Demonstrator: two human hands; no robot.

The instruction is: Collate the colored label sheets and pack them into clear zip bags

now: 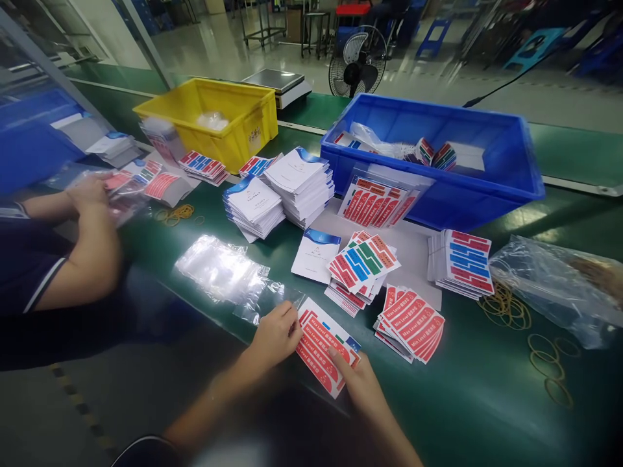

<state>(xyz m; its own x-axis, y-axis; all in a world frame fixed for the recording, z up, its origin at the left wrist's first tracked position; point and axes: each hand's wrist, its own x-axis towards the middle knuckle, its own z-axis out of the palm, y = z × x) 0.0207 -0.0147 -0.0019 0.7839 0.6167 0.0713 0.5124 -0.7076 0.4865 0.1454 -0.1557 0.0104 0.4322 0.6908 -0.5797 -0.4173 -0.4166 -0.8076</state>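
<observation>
My left hand and my right hand both grip a small set of red sticker sheets at the near edge of the green table. The sheets read "Max Level" and "Min Level". My left hand pinches the left end, where a clear plastic bag lies against it. My right hand presses its thumb on the lower right corner. Just right of the sheets lies a fanned stack of red stickers. Behind it sits a stack of red, blue and green stickers.
A blue bin and a yellow bin stand at the back. Stacks of white booklets, red-and-blue stickers, rubber bands and a plastic bag lie around. A co-worker's arms handle stickers at the left.
</observation>
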